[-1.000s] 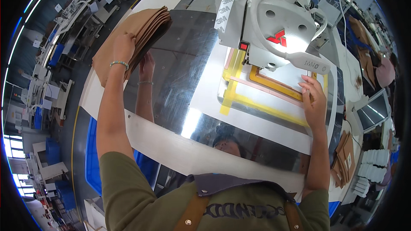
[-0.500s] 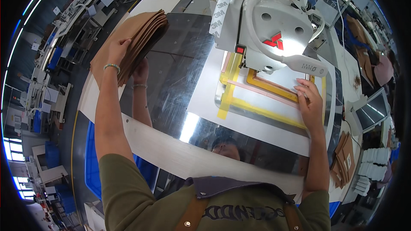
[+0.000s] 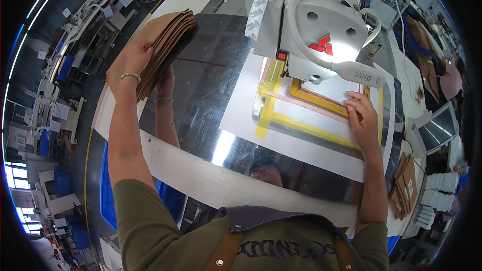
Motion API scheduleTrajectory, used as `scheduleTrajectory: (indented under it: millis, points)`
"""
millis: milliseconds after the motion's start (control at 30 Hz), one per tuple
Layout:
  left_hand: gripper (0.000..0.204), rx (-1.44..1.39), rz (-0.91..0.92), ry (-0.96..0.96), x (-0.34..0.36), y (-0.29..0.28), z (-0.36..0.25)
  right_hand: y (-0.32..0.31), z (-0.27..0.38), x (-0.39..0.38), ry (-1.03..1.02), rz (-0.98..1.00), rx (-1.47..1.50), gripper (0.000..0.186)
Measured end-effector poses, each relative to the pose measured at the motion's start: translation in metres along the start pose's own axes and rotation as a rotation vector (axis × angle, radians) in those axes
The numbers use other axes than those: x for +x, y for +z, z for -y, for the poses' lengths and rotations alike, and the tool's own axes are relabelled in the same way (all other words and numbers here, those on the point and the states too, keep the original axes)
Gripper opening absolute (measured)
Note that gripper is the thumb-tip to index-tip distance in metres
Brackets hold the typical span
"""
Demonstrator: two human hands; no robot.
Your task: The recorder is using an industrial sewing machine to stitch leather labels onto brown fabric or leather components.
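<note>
At the left, my left hand [image 3: 134, 61] is closed in a pinch on the top of a stack of brown fabric pieces [image 3: 163, 32], whose layered edges fan out toward the right. The stack lies on the polished metal plate of a sewing machine [image 3: 321, 25]. My right hand [image 3: 363, 118] rests with its fingers stretched out at the right side of a yellow-edged clamp frame [image 3: 316, 101] under the machine head. Around that frame runs a larger template bordered with yellow tape [image 3: 301, 126], over a white sheet [image 3: 238, 110]. The machine head hides the frame's far side.
A white lamp [image 3: 356, 74] juts from the machine head above my right hand. More brown pieces [image 3: 403, 185] lie at the right, near a tilted screen [image 3: 436, 128] and white bundles [image 3: 436, 195]. A blue bin [image 3: 106, 190] stands below the table's left front edge.
My left fingertips have drawn slightly to the left and curled more on the top brown piece. My right hand has hardly moved at the frame.
</note>
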State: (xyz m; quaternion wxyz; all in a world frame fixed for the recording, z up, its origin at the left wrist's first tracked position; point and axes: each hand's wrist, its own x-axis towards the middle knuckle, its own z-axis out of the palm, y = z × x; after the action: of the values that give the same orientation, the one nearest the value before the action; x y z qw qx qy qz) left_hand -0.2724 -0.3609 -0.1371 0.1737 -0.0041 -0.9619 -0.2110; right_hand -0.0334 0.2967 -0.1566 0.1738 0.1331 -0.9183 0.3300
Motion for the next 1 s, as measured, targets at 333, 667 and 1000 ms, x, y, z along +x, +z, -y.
scheduleTrajectory:
  millis: [333,667,1000]
  points:
    - [0.027,-0.553,-0.122,-0.485,0.053,0.014,0.054,0.002,0.004,0.000,0.045,-0.008,0.072,0.017]
    - [0.033,0.166,-0.210,0.593,-0.063,0.003,-0.079,-0.003,0.030,0.001,-0.098,0.017,-0.036,0.017]
    - [0.052,0.173,0.151,0.849,-0.193,0.015,-0.149,0.065,0.104,0.016,-0.610,0.266,-0.188,0.023]
